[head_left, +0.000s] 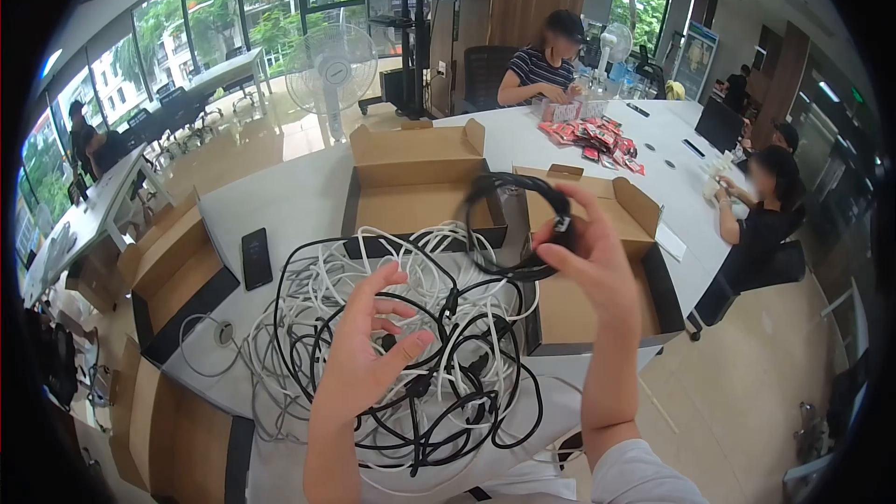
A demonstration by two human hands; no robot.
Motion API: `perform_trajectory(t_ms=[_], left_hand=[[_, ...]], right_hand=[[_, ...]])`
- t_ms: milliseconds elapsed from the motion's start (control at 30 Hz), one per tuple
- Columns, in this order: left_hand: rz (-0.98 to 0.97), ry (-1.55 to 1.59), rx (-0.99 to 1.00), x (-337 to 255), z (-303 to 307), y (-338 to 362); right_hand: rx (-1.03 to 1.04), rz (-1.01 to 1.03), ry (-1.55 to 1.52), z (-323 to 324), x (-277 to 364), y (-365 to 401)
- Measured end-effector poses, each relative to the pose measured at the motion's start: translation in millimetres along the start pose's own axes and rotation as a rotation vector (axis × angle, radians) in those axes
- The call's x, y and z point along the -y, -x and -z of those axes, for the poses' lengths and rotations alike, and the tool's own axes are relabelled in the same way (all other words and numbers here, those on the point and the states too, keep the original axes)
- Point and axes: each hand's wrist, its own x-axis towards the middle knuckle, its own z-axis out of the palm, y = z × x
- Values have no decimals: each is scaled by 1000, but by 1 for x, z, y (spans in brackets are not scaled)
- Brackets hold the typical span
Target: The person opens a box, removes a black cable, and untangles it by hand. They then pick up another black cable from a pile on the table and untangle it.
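My right hand (593, 247) grips a coiled black cable (481, 224), its loops hanging to the left of my fingers. The coil is held up in front of two open cardboard boxes. Fingers apart and holding nothing, my left hand (378, 345) hovers over a tangled heap of cables (317, 308). White, grey and black cords are mixed in that heap. Behind the coil stands an open box (411, 196). Another open box (583, 308) lies to the right, partly covered by my right hand and forearm.
More open boxes stand at the left (177, 271) and lower left (168, 429). A phone (256, 259) lies beside the heap. Red packets (597, 138) are spread at the far end, near a seated person (541, 70). Another person (770, 201) sits at the right edge.
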Motion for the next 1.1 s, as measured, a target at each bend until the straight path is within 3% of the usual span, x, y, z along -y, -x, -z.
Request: perform_trajectory(t_ms=[67,167,233,333,433,533,633,733,833,933,1033,1100], left_hand=[[-20,-1,1,-5,2,1],[-32,-10,30,-11,8,0],[-38,-34,59,-12,9,0],[-77,-103,109,-17,11,2],[-105,-148,159,-22,12,7],[-116,-166,198,-24,15,9],[-121,-167,203,-24,17,10],[-132,-189,182,-26,20,11],[-155,-268,121,-28,26,11],[-172,-340,34,-26,28,8],[-191,-443,-70,-21,24,7],[-191,-461,-72,-22,22,6]], right_hand=[[-55,-13,239,24,-5,1],[-27,-76,850,50,-28,8],[37,52,1202,57,-47,19],[28,-26,1401,71,-80,30],[62,42,1552,96,-125,32],[251,74,1494,95,-146,32],[375,-85,1342,82,-139,32],[346,-24,1272,73,-119,34],[138,99,1179,53,-86,40],[135,168,1094,30,-57,43],[191,99,966,1,-33,47],[223,191,925,-10,-30,42]])
